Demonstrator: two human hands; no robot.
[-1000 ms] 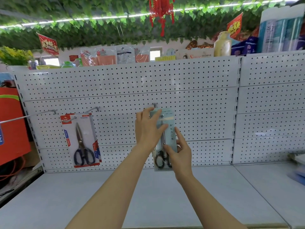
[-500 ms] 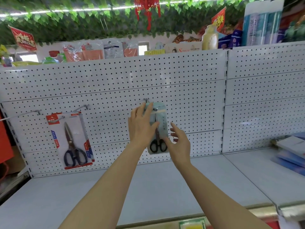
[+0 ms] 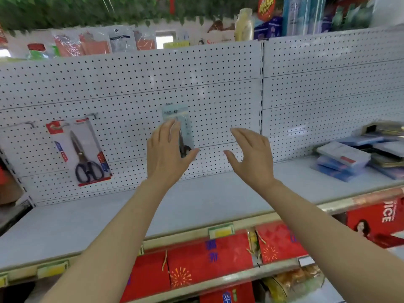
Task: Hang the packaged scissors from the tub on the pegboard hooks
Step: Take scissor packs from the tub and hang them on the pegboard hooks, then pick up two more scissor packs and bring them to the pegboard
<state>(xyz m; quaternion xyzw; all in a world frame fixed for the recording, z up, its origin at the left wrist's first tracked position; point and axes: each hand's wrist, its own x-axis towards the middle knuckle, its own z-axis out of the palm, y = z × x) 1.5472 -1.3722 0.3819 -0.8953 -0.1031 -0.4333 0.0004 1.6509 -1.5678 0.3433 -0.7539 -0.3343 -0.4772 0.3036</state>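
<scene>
A pale blue pack of scissors (image 3: 177,115) hangs from a hook (image 3: 168,104) in the middle of the white pegboard (image 3: 218,99). My left hand (image 3: 167,152) is in front of its lower half, fingers spread, and covers part of the pack; whether it touches the pack I cannot tell. My right hand (image 3: 251,158) is open to the right of the pack, apart from it. A second, red-and-white pack of scissors (image 3: 80,149) hangs on a hook (image 3: 93,115) at the left. The tub is out of view.
A grey shelf (image 3: 196,206) runs below the pegboard. Stacked blue and grey packets (image 3: 358,156) lie at its right end. An unused hook (image 3: 30,123) sticks out at the far left. Red gift bags (image 3: 207,259) fill the lower shelves. Goods line the top of the pegboard.
My right hand has let go of the blue pack and moved off to the right. My left hand has slid lower on the pack. The view has tilted downward.
</scene>
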